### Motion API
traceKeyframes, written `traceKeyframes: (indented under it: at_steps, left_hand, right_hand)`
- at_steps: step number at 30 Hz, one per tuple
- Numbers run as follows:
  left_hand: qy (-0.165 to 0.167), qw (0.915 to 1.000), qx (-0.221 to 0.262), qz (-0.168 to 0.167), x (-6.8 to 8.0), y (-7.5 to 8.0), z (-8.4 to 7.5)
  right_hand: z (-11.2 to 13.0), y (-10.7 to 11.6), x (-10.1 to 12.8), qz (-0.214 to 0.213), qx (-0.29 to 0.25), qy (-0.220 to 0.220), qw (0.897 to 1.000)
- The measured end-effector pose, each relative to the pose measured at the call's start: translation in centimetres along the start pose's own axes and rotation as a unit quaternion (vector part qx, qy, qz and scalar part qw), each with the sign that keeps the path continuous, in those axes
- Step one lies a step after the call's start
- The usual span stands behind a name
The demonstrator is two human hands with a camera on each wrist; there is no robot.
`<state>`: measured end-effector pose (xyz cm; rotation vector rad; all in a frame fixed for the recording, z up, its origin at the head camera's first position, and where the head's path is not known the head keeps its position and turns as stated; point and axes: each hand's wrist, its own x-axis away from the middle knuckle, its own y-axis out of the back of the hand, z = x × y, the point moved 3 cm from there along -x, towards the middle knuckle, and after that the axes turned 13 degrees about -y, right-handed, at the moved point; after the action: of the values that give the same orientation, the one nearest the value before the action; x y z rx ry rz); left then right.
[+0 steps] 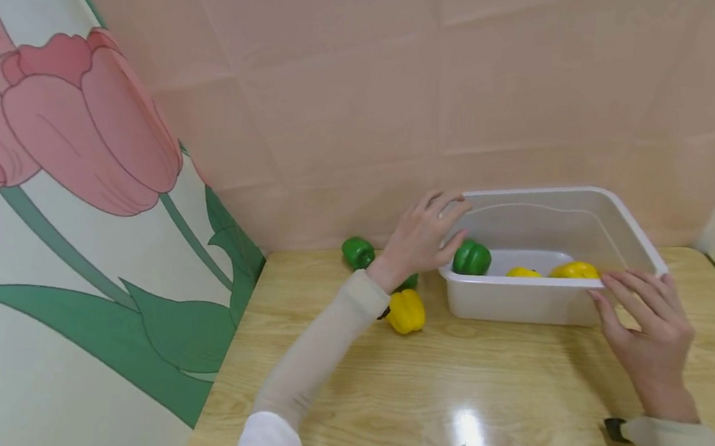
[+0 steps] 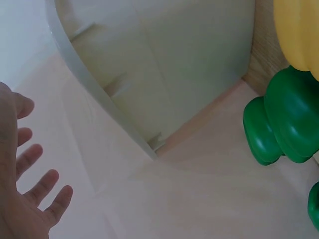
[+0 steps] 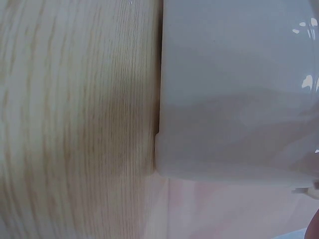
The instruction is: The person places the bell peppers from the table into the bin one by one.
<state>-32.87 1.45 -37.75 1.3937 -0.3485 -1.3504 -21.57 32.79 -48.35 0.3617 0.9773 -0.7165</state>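
A white plastic bin [image 1: 515, 302] stands on the wooden table near the back wall. Inside it lie a green pepper [image 1: 472, 258] and two yellow peppers [image 1: 524, 272] [image 1: 574, 270]. My left hand [image 1: 439, 222] hovers at the bin's left end with its fingers spread and holds nothing. The left wrist view shows those spread fingers [image 2: 35, 184] apart from the bin wall [image 2: 164, 64]. My right hand [image 1: 626, 290] rests straight fingers on the bin's near right rim, thumb against the front wall. The right wrist view shows only the bin wall [image 3: 239, 89] and the tabletop.
On the table [image 1: 444, 398] left of the bin lie a green pepper [image 1: 358, 252], a yellow pepper [image 1: 406, 311] and another green one [image 1: 409, 281] half hidden by my left wrist. A tulip-painted panel [image 1: 82, 194] bounds the left side and a pink wall [image 1: 406, 80] stands close behind.
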Motion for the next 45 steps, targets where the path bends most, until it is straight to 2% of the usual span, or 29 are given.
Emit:
traceKeyframes:
  at_steps: [4, 10, 15, 23, 45]
  left_hand:
    - [-0.006, 1.0, -0.004, 0.001, 0.6, 0.0, -0.4]
    - [-0.007, 0.9998, 0.019, 0.002, 1.1, 0.0, -0.5]
    - [-0.006, 0.9999, 0.012, -0.007, 2.0, 0.3, -0.3]
    - [-0.02, 0.9998, -0.003, -0.001, 3.0, 0.1, -0.8]
    - [-0.01, 0.9999, -0.005, 0.004, 6.2, -0.1, -2.3]
  right_hand:
    - [-0.2, 0.4, 0.2, 0.005, 0.011, -0.002, 1.0]
    - [-0.5, 0.6, 0.0, 0.002, 0.015, 0.002, 1.0]
    - [-0.6, 0.0, 0.1, 0.005, 0.011, 0.004, 1.0]
    - [-0.7, 0.1, 0.0, 0.005, 0.013, 0.002, 1.0]
    - [-0.9, 0.0, 0.1, 0.012, 0.012, 0.005, 1.0]
